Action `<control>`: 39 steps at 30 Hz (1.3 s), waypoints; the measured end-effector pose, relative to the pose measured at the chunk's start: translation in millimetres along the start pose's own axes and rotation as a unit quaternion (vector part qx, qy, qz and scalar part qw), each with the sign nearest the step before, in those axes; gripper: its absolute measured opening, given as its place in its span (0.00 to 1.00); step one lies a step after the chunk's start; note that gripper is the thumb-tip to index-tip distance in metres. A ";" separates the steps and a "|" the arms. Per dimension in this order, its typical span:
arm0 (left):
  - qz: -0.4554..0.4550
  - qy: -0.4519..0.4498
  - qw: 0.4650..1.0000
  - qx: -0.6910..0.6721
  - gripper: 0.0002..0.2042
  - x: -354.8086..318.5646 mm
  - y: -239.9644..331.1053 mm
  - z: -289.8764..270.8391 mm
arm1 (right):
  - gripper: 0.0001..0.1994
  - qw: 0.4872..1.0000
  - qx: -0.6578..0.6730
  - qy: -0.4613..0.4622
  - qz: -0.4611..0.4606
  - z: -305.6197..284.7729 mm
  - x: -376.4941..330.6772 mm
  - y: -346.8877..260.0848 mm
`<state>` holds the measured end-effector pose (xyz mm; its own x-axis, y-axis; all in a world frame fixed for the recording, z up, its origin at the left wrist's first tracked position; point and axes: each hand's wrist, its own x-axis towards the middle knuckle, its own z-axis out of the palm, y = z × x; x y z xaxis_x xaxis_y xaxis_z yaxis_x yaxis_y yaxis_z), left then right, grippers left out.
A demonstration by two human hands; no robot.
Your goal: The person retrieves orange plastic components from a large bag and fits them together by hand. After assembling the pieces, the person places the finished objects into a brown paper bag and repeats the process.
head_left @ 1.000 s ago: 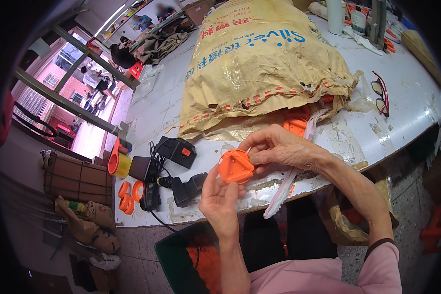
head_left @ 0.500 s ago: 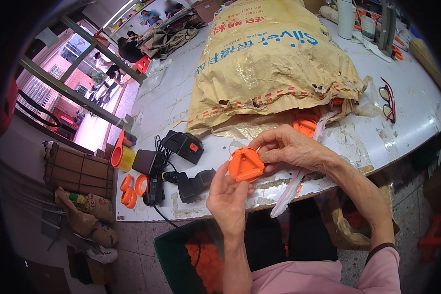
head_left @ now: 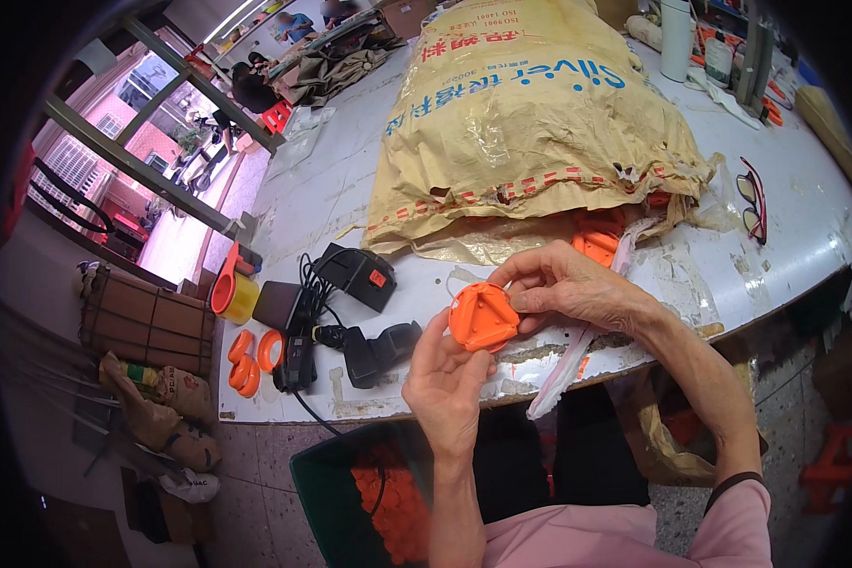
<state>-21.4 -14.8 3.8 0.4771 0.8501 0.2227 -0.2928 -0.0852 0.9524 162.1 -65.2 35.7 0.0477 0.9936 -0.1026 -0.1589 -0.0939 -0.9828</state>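
Between my two hands, just above the table's front edge, is a round orange plastic part with a triangular recess facing up. My left hand grips its lower left rim between thumb and fingers. My right hand pinches its upper right rim with thumb and forefinger. Behind my right hand, more orange parts show at the mouth of a large tan woven sack. A whitish strip of cloth or plastic hangs from the sack over the table edge.
Black adapters and cables lie left of my hands, beside orange rings and a yellow cup with orange rim. Red-framed glasses rest at the right. Below the table stands a green bin of orange pieces. People sit far back left.
The view has shifted slightly. Both hands still hold the orange part, in nearly the same pose. A walking person seen through the doorway is now mostly hidden behind the frame.
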 end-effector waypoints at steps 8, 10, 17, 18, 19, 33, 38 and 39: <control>0.004 0.003 1.000 -0.011 0.25 -0.5 1.3 3.6 | 0.14 1.000 -0.013 0.003 0.014 -1.5 -1.3 -2.9; -0.005 0.004 1.000 -0.009 0.24 0.0 2.9 4.0 | 0.14 1.000 -0.017 -0.003 0.008 -3.0 -0.8 -3.4; -0.007 0.026 1.000 0.016 0.21 2.6 -0.3 1.8 | 0.16 0.999 -0.022 -0.018 -0.033 -3.3 1.9 -3.5; -0.006 0.026 1.000 0.016 0.20 2.2 -0.1 2.3 | 0.17 0.998 -0.037 -0.027 -0.052 -3.1 2.9 -0.8; -0.004 0.026 1.000 0.017 0.20 1.6 0.3 2.4 | 0.18 0.996 -0.052 -0.036 -0.070 -2.4 3.3 0.4; -0.027 -0.017 0.999 0.033 0.19 -2.5 -3.8 5.1 | 0.22 0.984 0.020 0.160 -0.070 -24.1 -173.7 7.4; 0.012 0.016 0.997 0.070 0.17 2.1 -0.4 -9.8 | 0.17 0.928 -0.004 0.353 0.118 -48.0 -219.6 115.2; 0.021 0.015 0.996 0.083 0.17 3.4 -0.4 -10.9 | 0.16 0.906 -0.059 0.389 0.153 -61.4 -233.2 152.2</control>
<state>-28.7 -6.2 1.9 0.4413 0.8594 0.2581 -0.1686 -0.2031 0.9645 187.3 -315.0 -99.4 0.7079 0.5786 -0.4052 -0.1782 -0.4088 -0.8950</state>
